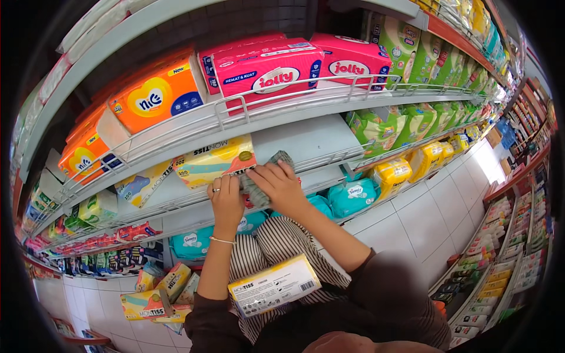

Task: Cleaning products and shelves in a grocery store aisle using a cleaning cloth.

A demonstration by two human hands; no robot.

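Note:
My right hand [284,185] grips a grey-green checked cloth [256,190] at the front of a mid-height shelf [304,137]. Close beside it, my left hand [227,200], with a ring and a bracelet, bends its fingers over the shelf's front edge. Its thumb side meets the cloth; whether it grips anything is unclear. Just behind its fingertips lies a yellow Montiss tissue pack [216,161], partly covered by the hands. Another Montiss pack [274,287] rests on my lap, its printed underside facing up.
Wire rails [335,156] edge the shelves. Above sit orange Nice packs [152,99] and pink Jolly packs [273,70]. Teal Sweety packs [353,196] fill the lower shelf. Several Montiss packs [145,304] are piled on the tiled floor [419,212] at left. Another stocked shelf [499,264] stands at right.

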